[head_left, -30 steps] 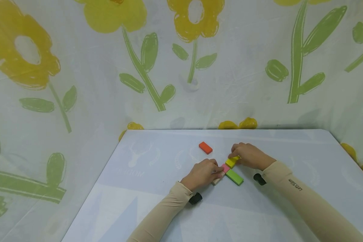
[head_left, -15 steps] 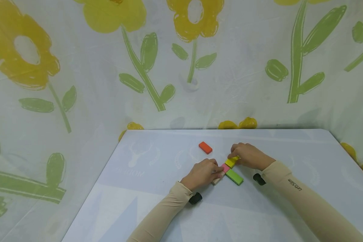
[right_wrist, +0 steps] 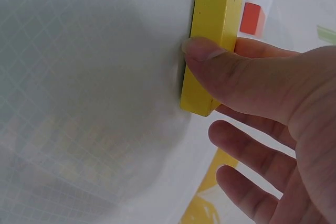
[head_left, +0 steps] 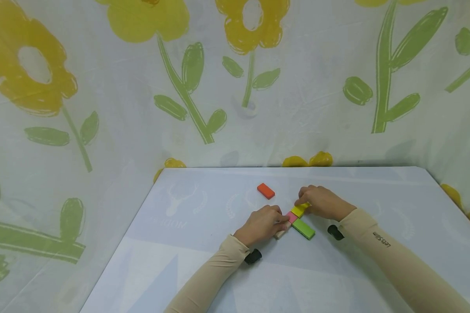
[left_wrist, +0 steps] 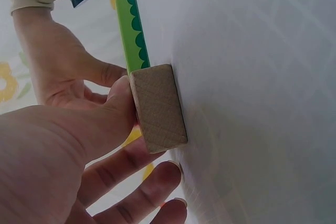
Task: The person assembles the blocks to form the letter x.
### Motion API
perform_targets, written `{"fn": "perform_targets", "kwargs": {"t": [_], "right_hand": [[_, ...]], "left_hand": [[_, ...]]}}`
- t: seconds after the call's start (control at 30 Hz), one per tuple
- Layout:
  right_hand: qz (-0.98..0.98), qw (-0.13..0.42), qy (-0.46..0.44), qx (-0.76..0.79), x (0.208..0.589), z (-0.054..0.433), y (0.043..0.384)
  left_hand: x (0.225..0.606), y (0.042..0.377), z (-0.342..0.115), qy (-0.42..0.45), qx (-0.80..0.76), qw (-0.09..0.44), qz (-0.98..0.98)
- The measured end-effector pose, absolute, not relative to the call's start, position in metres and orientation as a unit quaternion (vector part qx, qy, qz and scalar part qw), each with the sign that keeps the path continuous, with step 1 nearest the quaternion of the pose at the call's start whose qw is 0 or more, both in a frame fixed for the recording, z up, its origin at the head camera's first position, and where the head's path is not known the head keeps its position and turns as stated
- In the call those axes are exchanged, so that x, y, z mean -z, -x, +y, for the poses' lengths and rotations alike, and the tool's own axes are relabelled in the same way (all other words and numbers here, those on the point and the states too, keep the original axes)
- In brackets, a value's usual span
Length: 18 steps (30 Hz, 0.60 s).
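My left hand point(head_left: 261, 224) pinches a plain wooden block point(left_wrist: 159, 108) between thumb and fingers, low on the table. Yellow shows under my right hand point(head_left: 326, 202): a long yellow block point(right_wrist: 210, 51), gripped with the thumb on one side and the index finger on the other. A pink block point(head_left: 292, 217) lies between the wooden and yellow ones, and the three form a slanting row. From the pink one a green block point(head_left: 303, 229) extends toward the near right; the left wrist view shows its darker scalloped edge. My left fingers partly cover the wooden block in the head view.
An orange-red block point(head_left: 266, 191) lies apart, farther back on the white table point(head_left: 203, 261). Behind the table's back edge hangs a curtain point(head_left: 309, 87) printed with flowers. Dark wrist devices sit under both sleeves, close above the tabletop.
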State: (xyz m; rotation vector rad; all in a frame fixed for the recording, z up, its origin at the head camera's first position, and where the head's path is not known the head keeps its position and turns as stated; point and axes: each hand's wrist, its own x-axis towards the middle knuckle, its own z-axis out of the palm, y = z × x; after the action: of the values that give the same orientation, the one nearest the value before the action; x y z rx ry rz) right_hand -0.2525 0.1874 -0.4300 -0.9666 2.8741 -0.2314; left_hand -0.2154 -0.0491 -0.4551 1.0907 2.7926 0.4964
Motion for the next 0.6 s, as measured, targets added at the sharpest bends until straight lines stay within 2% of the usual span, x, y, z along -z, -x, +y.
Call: {"fn": "perform_targets", "kwargs": {"t": [0.6], "right_hand": [[0.945, 0.057, 0.314, 0.07, 0.4305, 0.1851, 0.2532]], "left_hand": [[0.4568, 0.2168, -0.0491, -0.363, -0.155, 0.046, 0.918]]}}
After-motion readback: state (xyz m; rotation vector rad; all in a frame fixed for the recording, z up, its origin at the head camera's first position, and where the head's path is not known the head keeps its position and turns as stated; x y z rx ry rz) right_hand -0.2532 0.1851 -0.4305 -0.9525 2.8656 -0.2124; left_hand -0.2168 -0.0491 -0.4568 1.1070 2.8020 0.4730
